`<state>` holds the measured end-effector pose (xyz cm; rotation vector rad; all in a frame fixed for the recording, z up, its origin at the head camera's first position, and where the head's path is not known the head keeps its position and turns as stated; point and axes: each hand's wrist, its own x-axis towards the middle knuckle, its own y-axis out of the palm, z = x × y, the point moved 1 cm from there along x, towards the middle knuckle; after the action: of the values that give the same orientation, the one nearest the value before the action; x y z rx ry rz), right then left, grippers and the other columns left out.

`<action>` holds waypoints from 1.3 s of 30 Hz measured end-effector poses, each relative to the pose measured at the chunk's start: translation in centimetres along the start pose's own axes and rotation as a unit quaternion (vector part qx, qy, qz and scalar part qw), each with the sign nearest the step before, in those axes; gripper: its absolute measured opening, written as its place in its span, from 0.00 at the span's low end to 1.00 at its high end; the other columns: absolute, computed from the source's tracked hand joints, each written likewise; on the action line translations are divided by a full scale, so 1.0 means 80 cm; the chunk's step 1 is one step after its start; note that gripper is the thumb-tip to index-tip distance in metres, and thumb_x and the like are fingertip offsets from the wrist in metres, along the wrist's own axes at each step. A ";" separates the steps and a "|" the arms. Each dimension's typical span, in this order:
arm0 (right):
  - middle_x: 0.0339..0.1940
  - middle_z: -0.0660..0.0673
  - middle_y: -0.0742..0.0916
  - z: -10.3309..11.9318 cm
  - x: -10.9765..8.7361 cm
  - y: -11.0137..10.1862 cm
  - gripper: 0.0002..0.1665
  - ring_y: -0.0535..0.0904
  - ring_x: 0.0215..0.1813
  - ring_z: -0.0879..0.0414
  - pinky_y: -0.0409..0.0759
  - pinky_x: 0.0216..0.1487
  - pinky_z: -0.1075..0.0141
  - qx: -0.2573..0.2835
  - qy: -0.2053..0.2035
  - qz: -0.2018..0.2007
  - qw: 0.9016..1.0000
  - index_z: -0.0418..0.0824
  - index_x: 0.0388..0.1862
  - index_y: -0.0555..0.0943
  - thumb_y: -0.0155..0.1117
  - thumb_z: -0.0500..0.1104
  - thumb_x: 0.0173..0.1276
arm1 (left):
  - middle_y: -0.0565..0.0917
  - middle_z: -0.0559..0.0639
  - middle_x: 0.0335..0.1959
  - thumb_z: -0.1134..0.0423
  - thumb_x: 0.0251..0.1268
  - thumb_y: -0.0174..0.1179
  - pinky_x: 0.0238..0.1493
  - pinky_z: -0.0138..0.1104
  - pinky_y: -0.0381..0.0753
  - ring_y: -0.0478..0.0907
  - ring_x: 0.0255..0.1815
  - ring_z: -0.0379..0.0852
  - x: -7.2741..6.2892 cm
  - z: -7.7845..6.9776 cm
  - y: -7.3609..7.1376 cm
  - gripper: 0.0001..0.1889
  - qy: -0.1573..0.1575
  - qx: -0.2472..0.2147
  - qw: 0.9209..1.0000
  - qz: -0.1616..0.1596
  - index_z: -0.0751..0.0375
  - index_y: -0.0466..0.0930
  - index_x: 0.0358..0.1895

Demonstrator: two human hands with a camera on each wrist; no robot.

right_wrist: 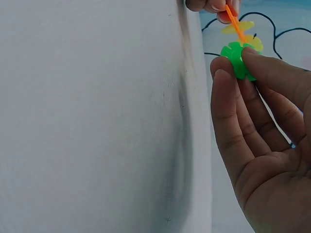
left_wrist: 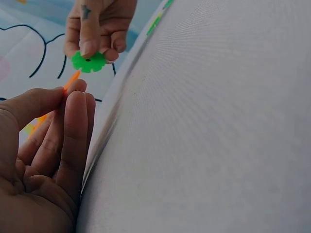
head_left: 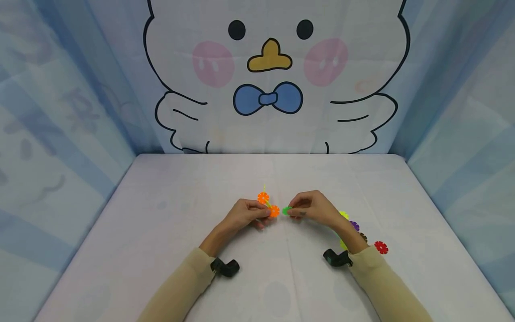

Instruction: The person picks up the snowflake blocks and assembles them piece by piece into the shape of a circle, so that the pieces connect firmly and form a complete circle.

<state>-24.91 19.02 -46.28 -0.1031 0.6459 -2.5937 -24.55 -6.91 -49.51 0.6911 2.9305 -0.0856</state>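
Note:
In the head view, my left hand (head_left: 247,212) pinches an orange notched snowflake disc (head_left: 274,211) between thumb and forefinger. That disc is linked to a second orange disc (head_left: 263,197) and yellow pieces behind it. My right hand (head_left: 315,208) holds a green snowflake disc (head_left: 286,210) by its edge, just right of the orange one, with a narrow gap between them. The left wrist view shows the green disc (left_wrist: 88,63) face-on, the orange disc's edge pointing at its rim. In the right wrist view, thumb and forefinger pinch the green disc (right_wrist: 235,59).
By the right forearm lie several loose discs: yellow-green (head_left: 344,215), purple (head_left: 354,226), brown (head_left: 364,237) and red (head_left: 381,247). The forearm partly covers some of them. The white cloth-covered table (head_left: 181,192) ends at a printed curtain (head_left: 269,129) behind.

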 end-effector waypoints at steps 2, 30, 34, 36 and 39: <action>0.37 0.38 0.94 0.002 0.001 0.003 0.07 0.90 0.37 0.50 0.89 0.41 0.63 -0.004 -0.002 0.001 1.000 0.36 0.41 0.89 0.77 0.39 0.69 | 0.93 0.63 0.37 0.68 0.72 0.68 0.33 0.31 0.89 0.89 0.31 0.39 0.000 -0.001 0.000 0.11 0.003 0.003 1.000 0.001 0.76 0.87 0.48; 0.39 0.38 0.93 0.002 0.002 0.017 0.05 0.91 0.38 0.55 0.86 0.41 0.70 -0.002 -0.019 -0.033 0.999 0.37 0.40 0.90 0.77 0.38 0.67 | 0.93 0.59 0.35 0.68 0.69 0.70 0.34 0.32 0.90 0.89 0.31 0.42 0.000 0.000 0.000 0.11 -0.020 -0.030 0.999 -0.018 0.73 0.87 0.48; 0.39 0.38 0.93 0.002 0.002 0.018 0.05 0.91 0.37 0.58 0.86 0.40 0.71 -0.007 -0.030 -0.043 0.999 0.37 0.39 0.91 0.78 0.37 0.67 | 0.93 0.58 0.35 0.67 0.69 0.70 0.34 0.32 0.90 0.89 0.31 0.42 0.000 -0.001 0.000 0.11 -0.020 -0.024 0.999 -0.022 0.72 0.87 0.47; 0.39 0.38 0.93 0.003 0.002 0.019 0.05 0.90 0.37 0.59 0.86 0.40 0.71 -0.008 -0.035 -0.048 0.998 0.37 0.39 0.91 0.78 0.37 0.67 | 0.94 0.58 0.36 0.66 0.70 0.70 0.35 0.33 0.90 0.89 0.30 0.42 0.001 0.000 0.000 0.11 -0.019 -0.022 0.999 -0.023 0.72 0.88 0.47; 0.38 0.38 0.93 0.002 0.003 0.021 0.04 0.90 0.36 0.59 0.86 0.39 0.71 -0.011 -0.042 -0.056 0.997 0.38 0.38 0.91 0.78 0.37 0.67 | 0.94 0.59 0.38 0.66 0.70 0.70 0.36 0.33 0.90 0.88 0.29 0.41 0.002 0.002 -0.001 0.11 -0.019 -0.021 0.999 -0.025 0.72 0.88 0.48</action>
<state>-24.35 17.55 -46.89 -0.2617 0.6566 -2.6739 -24.69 -6.93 -49.67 0.6035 2.9048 -0.0411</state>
